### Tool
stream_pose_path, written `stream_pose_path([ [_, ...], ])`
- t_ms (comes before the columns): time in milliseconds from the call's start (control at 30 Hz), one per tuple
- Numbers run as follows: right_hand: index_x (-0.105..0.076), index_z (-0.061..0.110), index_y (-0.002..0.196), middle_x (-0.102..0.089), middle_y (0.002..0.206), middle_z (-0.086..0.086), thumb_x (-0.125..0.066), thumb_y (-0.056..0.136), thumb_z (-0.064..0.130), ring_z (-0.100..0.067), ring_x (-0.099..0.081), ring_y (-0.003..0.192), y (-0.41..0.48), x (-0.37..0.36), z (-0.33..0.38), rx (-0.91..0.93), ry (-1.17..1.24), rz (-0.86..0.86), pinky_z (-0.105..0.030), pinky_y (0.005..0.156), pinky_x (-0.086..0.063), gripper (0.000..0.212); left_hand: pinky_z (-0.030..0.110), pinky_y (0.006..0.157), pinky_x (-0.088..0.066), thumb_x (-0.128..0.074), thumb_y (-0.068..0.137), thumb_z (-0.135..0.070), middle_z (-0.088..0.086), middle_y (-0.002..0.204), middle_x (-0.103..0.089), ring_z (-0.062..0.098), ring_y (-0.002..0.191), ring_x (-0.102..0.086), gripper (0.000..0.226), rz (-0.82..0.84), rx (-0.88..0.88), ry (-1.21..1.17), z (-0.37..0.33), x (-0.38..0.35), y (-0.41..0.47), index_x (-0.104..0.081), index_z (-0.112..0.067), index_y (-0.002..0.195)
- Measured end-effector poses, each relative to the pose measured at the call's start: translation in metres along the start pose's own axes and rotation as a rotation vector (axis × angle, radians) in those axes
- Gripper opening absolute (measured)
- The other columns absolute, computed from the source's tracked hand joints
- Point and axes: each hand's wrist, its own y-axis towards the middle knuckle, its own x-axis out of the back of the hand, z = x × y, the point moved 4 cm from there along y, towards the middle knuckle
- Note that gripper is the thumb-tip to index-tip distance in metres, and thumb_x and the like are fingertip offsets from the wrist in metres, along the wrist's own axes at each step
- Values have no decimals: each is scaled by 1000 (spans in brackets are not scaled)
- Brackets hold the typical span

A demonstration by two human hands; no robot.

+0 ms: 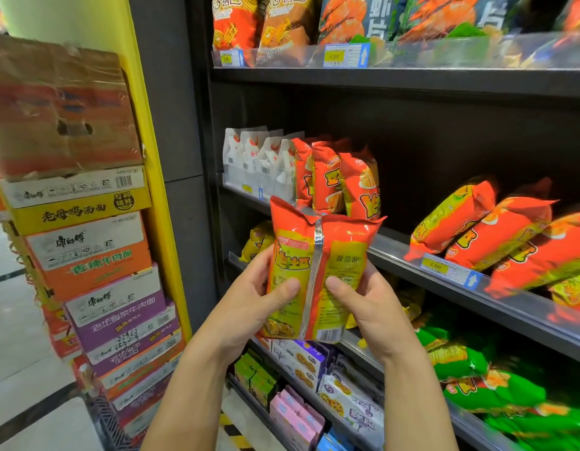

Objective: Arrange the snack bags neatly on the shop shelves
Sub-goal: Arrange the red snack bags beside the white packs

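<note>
I hold a red and yellow snack bag (pixel 318 255) upright in front of the shelves, its back seam facing me. My left hand (pixel 253 297) grips its left edge with the thumb across the front. My right hand (pixel 363 301) grips its right edge the same way. Behind the bag, three matching red bags (pixel 334 183) stand upright on the middle shelf (pixel 445 275) beside white bags (pixel 259 157). Further right on that shelf, more red bags (pixel 497 232) lie tilted and slumped over the front rail.
A stack of cardboard noodle boxes (pixel 87 242) stands at the left against a yellow pillar (pixel 152 125). The top shelf holds orange and dark snack bags (pixel 347 21). Lower shelves carry green bags (pixel 497 392), cookie packs (pixel 344 398) and small pink and green boxes.
</note>
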Motion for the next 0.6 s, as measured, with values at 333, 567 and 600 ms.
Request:
stream_pose_path([
  [333,-57,18,142,-77,121,-13,-76,77,75,-35,-76,109,8,-10,-17,-312,166,-58,-59,105,-53,88,29,70,-64,-63,101,-36,3,112,-81,24,97,-80,30,-86,256,-123,5,-4,1,-64,-24,128],
  [567,-66,15,135,-75,124,-20,-69,90,50,-41,-72,116,1,-18,-16,-432,402,13,-62,111,-48,58,35,77,-65,-63,101,-39,3,110,-82,25,97,-80,31,-142,294,-123,12,-3,3,-64,-23,128],
  [600,-66,13,135,-74,124,-21,-72,89,48,-42,-72,116,1,-19,-17,-432,419,1,-63,110,-48,59,39,82,-64,-64,100,-41,3,110,-82,26,98,-80,32,-153,294,-113,13,-2,4,-64,-24,128],
])
